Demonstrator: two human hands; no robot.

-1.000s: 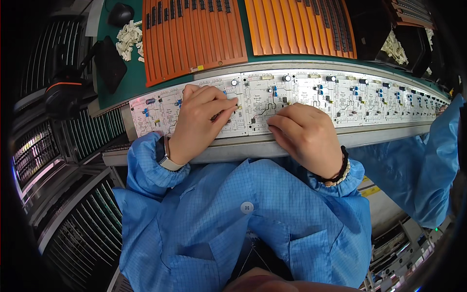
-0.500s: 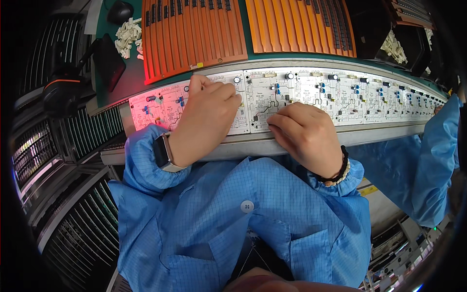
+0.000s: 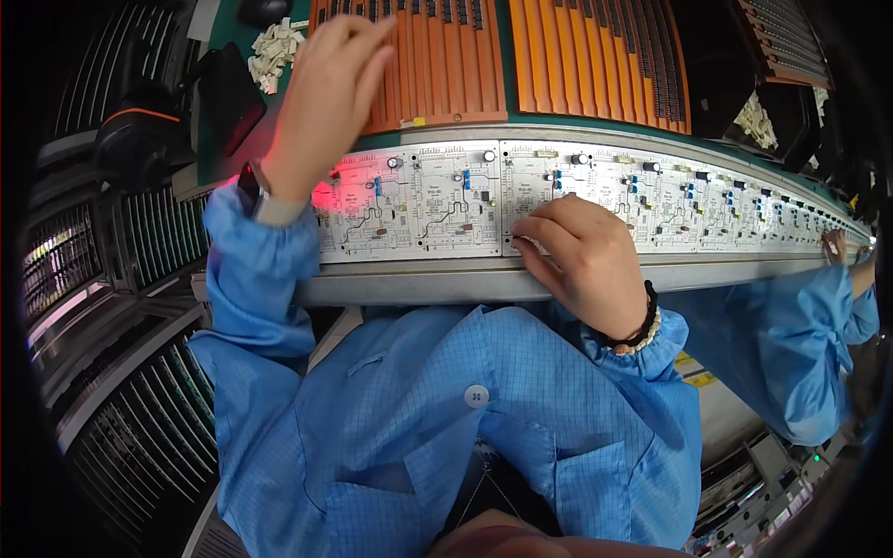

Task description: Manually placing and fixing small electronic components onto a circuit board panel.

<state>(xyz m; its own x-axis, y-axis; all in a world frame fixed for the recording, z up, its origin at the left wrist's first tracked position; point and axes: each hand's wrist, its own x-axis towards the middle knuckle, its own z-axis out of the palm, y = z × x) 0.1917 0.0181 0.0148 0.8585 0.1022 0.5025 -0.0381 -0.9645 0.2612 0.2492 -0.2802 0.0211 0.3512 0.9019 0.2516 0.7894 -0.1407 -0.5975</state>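
Note:
My left hand (image 3: 327,93) is raised over the left orange slotted tray (image 3: 437,79), whose grooves hold short black components (image 3: 460,14). Its fingers stretch out and stand slightly apart, with nothing visible in them; slight blur softens it. Below lies a row of white circuit boards (image 3: 442,200) carrying blue parts and black cylindrical capacitors (image 3: 579,159). My right hand (image 3: 588,260) rests over one of these boards, thumb and forefinger bent close together near the seam between two boards. Whatever sits between those fingertips is too small to make out.
A metal rail (image 3: 419,283) runs along the boards' near edge. A second orange tray (image 3: 577,74) stands at the back right. White small connectors (image 3: 275,56) lie piled at the back left. Board racks (image 3: 149,418) stand at left. Another person's sleeve (image 3: 791,363) and hand are at far right.
My left hand has left the boards and moved up to the left tray, its fingers spreading from a pinch. My right hand stays nearly in place. The whole view has shifted slightly.

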